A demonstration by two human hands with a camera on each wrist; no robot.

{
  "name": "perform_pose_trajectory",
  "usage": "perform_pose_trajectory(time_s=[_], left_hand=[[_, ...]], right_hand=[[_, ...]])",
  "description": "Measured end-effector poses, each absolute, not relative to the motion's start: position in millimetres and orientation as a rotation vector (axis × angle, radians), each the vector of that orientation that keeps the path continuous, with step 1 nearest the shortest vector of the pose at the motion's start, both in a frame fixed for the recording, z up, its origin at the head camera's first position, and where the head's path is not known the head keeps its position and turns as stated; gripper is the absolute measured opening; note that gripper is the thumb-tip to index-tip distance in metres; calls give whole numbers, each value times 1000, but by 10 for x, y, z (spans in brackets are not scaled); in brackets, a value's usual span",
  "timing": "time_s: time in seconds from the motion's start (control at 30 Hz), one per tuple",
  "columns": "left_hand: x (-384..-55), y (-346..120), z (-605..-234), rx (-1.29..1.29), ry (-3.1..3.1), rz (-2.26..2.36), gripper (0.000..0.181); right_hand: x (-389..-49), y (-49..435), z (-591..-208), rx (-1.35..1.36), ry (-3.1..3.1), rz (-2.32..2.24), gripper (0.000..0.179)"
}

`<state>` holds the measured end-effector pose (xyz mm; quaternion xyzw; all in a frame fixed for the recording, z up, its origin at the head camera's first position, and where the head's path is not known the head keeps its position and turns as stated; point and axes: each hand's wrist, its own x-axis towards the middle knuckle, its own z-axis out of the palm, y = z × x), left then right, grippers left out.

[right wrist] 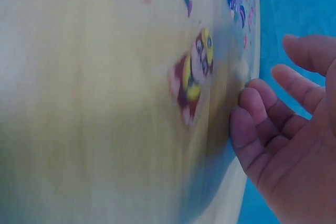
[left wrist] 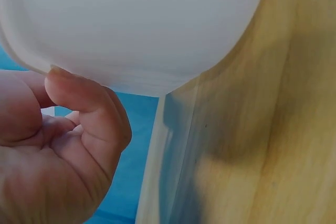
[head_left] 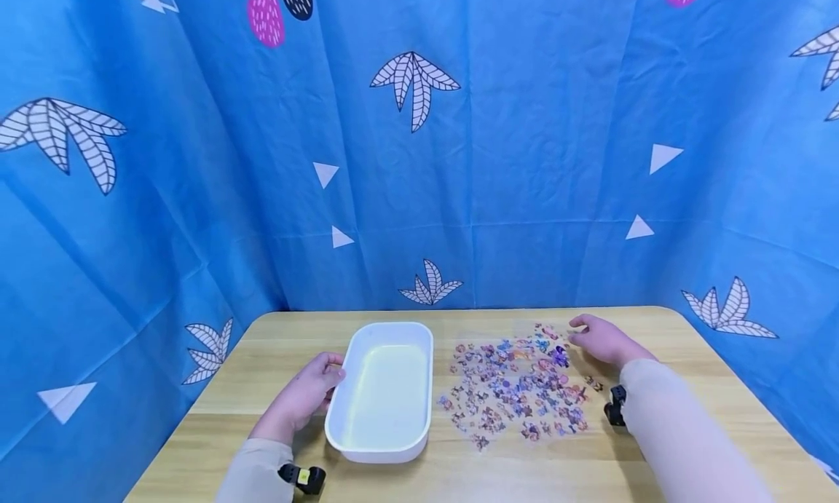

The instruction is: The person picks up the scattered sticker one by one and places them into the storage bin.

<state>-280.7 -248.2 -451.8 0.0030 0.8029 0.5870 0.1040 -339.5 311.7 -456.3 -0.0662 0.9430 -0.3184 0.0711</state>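
My left hand [head_left: 313,388] grips the left side of a white rectangular plastic tub [head_left: 379,453]. In the left wrist view, curled fingers [left wrist: 79,95] meet the rim of the tub, whose side fills the top of the picture. My right hand [head_left: 604,339] is low over the table's right side, at the far right edge of a spread of small colourful cartoon stickers [head_left: 505,386]. In the right wrist view its fingers [right wrist: 245,132] are loosely bent with nothing between them. A puppy-like sticker in yellow and brown [right wrist: 193,80] lies on the wood beside them.
The light wood table [head_left: 223,445] has rounded far corners. Blue curtains [head_left: 524,161] with leaf and triangle prints hang behind it and along both sides. The stickers lie close to the tub's right side, several scattered singly around the main patch.
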Motion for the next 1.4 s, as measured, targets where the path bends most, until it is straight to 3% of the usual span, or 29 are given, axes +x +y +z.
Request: perform_pose_trajectory(time_s=[0.47, 1.4], left_hand=[[-2813, -2472, -4515, 6, 2376, 1727, 28], [-2830, -2505, -4537, 17, 2366, 1728, 28]], right_hand=[[-3620, 3014, -4624, -72, 2847, -849, 53], [-3667, 3015, -4613, -60, 2812, -789, 36]])
